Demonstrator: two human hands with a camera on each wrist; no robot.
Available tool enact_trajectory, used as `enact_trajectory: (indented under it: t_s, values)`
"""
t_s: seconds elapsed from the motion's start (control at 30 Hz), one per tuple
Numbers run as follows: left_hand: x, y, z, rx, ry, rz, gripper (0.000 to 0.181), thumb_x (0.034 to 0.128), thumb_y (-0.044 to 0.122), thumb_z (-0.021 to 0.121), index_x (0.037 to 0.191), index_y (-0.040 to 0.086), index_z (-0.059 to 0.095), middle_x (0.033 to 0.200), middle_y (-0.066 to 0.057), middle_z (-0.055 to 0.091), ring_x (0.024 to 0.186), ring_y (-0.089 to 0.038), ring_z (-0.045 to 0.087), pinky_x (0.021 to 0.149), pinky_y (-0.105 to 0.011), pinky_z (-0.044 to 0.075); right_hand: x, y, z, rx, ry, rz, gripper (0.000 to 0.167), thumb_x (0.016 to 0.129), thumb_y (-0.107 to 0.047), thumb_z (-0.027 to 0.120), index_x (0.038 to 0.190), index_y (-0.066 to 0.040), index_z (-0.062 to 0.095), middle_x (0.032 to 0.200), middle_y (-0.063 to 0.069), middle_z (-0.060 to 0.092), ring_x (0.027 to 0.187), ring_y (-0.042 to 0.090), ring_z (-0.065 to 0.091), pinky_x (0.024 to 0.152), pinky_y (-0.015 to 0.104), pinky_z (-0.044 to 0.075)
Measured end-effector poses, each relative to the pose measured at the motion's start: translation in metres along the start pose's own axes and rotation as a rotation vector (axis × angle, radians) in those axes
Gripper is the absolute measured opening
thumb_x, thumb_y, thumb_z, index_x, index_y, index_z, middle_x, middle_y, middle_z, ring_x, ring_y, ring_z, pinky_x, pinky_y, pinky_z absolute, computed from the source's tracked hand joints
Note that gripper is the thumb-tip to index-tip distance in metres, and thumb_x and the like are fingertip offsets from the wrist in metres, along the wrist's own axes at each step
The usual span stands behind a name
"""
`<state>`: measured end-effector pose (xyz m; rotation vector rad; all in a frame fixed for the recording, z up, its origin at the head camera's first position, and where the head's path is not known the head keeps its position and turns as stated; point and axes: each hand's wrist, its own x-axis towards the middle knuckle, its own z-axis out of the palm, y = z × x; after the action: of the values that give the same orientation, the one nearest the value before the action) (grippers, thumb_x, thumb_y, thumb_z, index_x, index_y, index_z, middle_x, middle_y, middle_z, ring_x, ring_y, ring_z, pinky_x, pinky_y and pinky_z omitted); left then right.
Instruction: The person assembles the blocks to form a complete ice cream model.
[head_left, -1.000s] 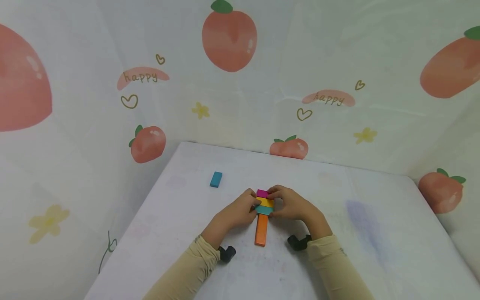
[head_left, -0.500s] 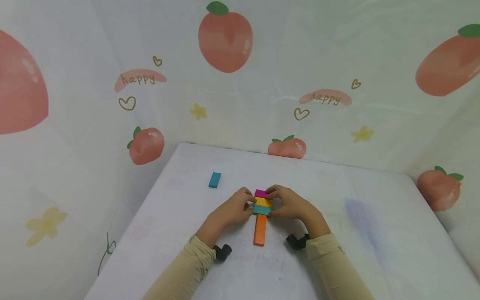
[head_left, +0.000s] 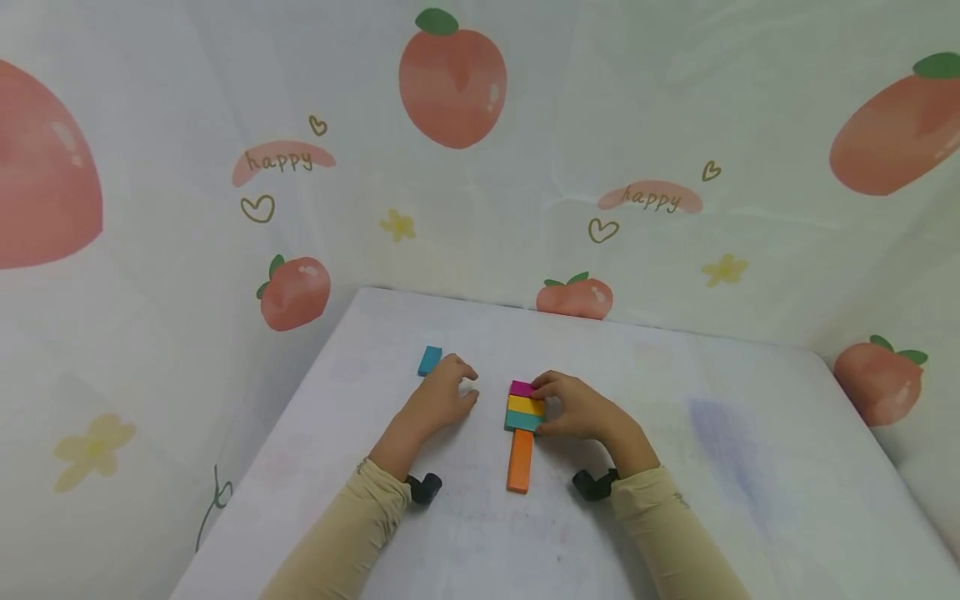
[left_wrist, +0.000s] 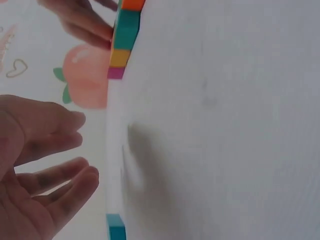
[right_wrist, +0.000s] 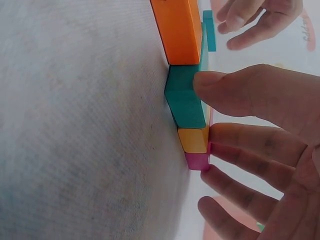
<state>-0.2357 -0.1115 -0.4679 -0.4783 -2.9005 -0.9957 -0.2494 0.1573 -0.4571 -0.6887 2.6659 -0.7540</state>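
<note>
Magenta (head_left: 520,388), yellow (head_left: 527,405) and teal (head_left: 521,420) blocks lie side by side on the white table. An orange block (head_left: 520,462) stretches toward me from the teal one, at right angles to it. My right hand (head_left: 583,410) stays at the right ends of the row: its thumb touches the teal block, and its fingertips rest against the yellow and magenta ones. Left of the row, my left hand (head_left: 433,400) holds nothing, thumb and fingers spread apart. Past it lies a blue block (head_left: 430,360), partly hidden by that hand in the head view.
White cloth walls (head_left: 480,217) with printed fruit, hearts and flowers enclose the table at the back and sides. Black fittings (head_left: 425,489) sit at both wrists, beside the beige sleeves (head_left: 337,533).
My left hand has let go of the blocks' left ends and moved left, close to the blue block. My right hand keeps its place at the row.
</note>
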Motion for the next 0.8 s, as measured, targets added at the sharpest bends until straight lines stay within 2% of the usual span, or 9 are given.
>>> enact_trajectory:
  t_s: [0.1,0.3,0.47,0.8]
  values:
    - [0.003,-0.008,-0.007,0.041,0.058,-0.013,0.026,0.0976,0.009,0.073,0.120,-0.003,0.073,0.121,-0.017,0.066,0.120,-0.034,0.066,0.106,-0.047,0.055,0.000,0.000,0.001,0.000,0.000,-0.006,0.047,0.084,-0.019,0.090,0.128,-0.009,0.077,0.143,0.004,0.063,0.136,0.028,0.056,0.115,0.052,0.050]
    - [0.006,-0.021,-0.016,0.114,0.160,-0.027,0.024,0.0921,0.006,0.076,0.112,-0.007,0.075,0.113,-0.024,0.070,0.111,-0.042,0.068,0.100,-0.049,0.057,-0.001,0.000,0.001,-0.009,0.002,-0.015,0.047,0.084,-0.020,0.090,0.128,-0.008,0.077,0.143,0.004,0.063,0.135,0.028,0.057,0.114,0.051,0.051]
    - [0.008,-0.027,-0.020,0.145,0.174,-0.090,0.028,0.0932,0.008,0.076,0.115,-0.009,0.075,0.111,-0.023,0.070,0.103,-0.039,0.070,0.094,-0.047,0.060,-0.001,0.000,0.000,-0.013,0.001,-0.016,0.048,0.084,-0.020,0.090,0.128,-0.008,0.077,0.143,0.004,0.063,0.135,0.028,0.057,0.114,0.051,0.051]
    - [0.009,-0.034,-0.026,0.188,0.164,-0.175,0.028,0.0936,0.010,0.076,0.115,-0.008,0.075,0.109,-0.025,0.071,0.104,-0.040,0.071,0.090,-0.051,0.061,-0.002,0.002,0.001,-0.028,0.000,-0.041,0.049,0.085,-0.020,0.089,0.130,-0.006,0.075,0.143,0.005,0.063,0.135,0.028,0.057,0.116,0.050,0.050]
